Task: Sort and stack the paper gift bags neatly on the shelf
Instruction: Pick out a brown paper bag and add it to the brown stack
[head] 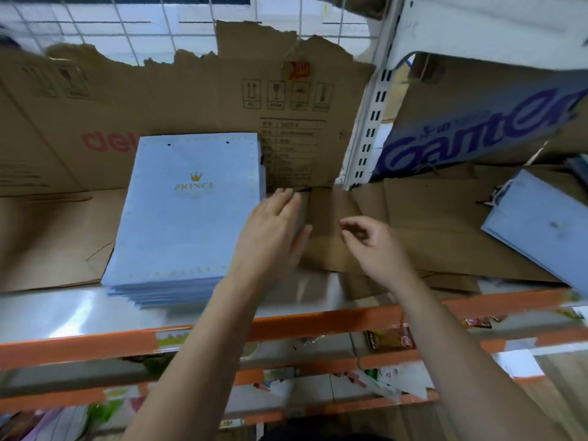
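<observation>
A neat stack of light blue paper gift bags [187, 214] with a gold crown and "PRINCE" print lies flat on the shelf [63, 313], left of centre. My left hand [270, 230] rests with straight fingers against the stack's right edge. My right hand [372, 246] hovers just to the right over brown cardboard, fingers loosely curled and holding nothing. Another blue gift bag [541, 227] lies askew at the far right, its dark cord handle showing.
Torn brown cardboard [191, 97] lines the back and floor of the shelf. A white slotted upright [369, 128] divides the bays. A cardboard box with purple lettering [477, 128] stands at the right. Orange shelf rails [318, 323] run along the front, with lower shelves of packaged goods.
</observation>
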The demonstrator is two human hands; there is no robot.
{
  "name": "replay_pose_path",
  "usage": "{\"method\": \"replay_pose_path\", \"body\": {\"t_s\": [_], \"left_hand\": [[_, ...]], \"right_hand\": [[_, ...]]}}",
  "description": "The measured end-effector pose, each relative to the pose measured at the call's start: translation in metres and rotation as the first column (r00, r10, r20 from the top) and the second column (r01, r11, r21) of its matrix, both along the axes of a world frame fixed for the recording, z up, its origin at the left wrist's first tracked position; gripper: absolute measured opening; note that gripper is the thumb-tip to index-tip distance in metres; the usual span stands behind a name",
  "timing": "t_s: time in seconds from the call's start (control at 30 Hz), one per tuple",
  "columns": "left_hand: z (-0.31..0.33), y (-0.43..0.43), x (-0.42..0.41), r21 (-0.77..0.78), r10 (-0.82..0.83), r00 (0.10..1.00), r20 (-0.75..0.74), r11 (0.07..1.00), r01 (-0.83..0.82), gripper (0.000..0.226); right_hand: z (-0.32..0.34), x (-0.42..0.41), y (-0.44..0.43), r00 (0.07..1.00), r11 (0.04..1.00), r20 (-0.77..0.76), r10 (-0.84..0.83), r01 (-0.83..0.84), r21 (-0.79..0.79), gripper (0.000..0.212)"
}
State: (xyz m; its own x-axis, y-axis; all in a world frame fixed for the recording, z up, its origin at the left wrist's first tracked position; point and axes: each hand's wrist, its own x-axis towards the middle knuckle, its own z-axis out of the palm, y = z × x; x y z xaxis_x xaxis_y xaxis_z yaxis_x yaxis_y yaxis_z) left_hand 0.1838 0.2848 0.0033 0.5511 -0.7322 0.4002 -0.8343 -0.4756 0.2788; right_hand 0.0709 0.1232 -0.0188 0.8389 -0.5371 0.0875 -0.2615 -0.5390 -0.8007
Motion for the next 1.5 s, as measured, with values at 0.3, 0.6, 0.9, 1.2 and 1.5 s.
{"method": "replay_pose_path", "body": {"t_s": [0.3,0.6,0.9,1.2,1.5], "left_hand": [[-0.054,-0.069,-0.022,0.274,0.229,0.888,-0.399,0.954,-0.122,0.051],[-0.052,-0.085,-0.02,0.154,0.389,0.689,-0.612,0.913,-0.379,0.041],[-0.043,-0.079,-0.052,-0.121,0.287,0.717,-0.635,0.88,-0.46,0.025],[-0.029,-0.036,-0.065,-0.269,0.42,0.761,-0.494,0.759,-0.593,0.025],[0.001,0.016,-0.065,-0.39,0.508,0.795,-0.331,0.693,-0.606,0.028]], "right_hand": [[-0.016,-0.067,-0.092,0.983,0.983,-0.066,-0.17,0.164,-0.086,0.026],[-0.027,-0.083,-0.129,0.991,0.99,-0.067,-0.116,0.11,-0.089,0.027],[-0.03,-0.085,-0.143,0.998,0.995,-0.066,-0.022,0.016,-0.096,0.026],[-0.027,-0.083,-0.142,1.0,0.998,-0.006,-0.021,0.021,-0.051,0.024],[-0.016,-0.067,-0.11,0.998,1.0,0.062,0.013,-0.012,-0.017,0.024]]}}
